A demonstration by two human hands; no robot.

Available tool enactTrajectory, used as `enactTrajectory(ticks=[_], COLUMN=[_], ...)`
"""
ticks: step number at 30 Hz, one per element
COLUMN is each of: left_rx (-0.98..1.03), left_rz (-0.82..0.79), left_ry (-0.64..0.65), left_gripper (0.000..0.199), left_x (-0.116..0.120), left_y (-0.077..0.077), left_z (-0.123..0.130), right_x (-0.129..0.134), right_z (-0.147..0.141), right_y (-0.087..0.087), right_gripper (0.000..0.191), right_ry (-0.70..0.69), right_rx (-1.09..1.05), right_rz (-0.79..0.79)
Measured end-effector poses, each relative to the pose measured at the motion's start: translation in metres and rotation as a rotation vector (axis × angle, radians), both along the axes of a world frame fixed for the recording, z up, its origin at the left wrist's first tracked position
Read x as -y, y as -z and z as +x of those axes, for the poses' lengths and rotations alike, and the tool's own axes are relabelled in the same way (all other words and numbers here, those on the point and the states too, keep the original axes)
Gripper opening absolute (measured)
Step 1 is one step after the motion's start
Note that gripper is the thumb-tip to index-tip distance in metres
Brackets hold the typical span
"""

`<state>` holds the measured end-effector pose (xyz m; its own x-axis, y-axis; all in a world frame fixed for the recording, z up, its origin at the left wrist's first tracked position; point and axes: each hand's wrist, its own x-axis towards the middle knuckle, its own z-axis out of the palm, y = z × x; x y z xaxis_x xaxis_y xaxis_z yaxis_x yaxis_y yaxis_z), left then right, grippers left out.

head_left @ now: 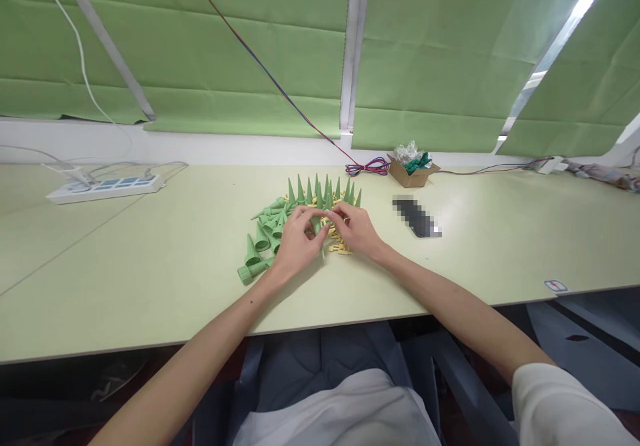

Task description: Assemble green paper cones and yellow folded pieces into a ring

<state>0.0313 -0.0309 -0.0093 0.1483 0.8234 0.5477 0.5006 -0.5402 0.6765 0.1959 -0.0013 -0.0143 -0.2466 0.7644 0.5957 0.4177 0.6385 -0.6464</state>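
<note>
My left hand is closed around a green plastic spike, whose thin tip points down toward the table. The fingertips of my right hand are pinched together at the wide upper end of that spike. Whatever small part they hold is hidden by the fingers. Loose green cone-shaped spikes lie heaped beside my left hand. Behind both hands, several green spikes stand upright in rows, tips up. Small yellow plastic pieces are scattered under and beside my right hand.
A blurred-out dark flat object lies right of my hands. Farther back are a small cardboard box holding plastic and green material, and a coiled red-and-blue wire. At the left sits a white power strip. The table's front edge runs below my forearms.
</note>
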Motion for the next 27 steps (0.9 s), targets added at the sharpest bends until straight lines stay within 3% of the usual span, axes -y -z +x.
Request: enactTrajectory(ticks=[13, 27], left_rx=[0.068, -0.014], left_rz=[-0.058, 0.042], left_ry=[0.012, 0.029], left_gripper=[0.017, 0.017], left_x=[-0.0034, 0.0002], left_y=[0.0015, 0.0010], left_z=[-0.0008, -0.0002], right_x=[-0.0006, -0.0026], right_z=[0.0004, 0.0007], right_y=[0.0011, 0.0017], right_gripper=[0.022, 0.049], right_ry=[-0.057, 0.065], right_rx=[-0.049, 0.049], right_rz=[-0.019, -0.006])
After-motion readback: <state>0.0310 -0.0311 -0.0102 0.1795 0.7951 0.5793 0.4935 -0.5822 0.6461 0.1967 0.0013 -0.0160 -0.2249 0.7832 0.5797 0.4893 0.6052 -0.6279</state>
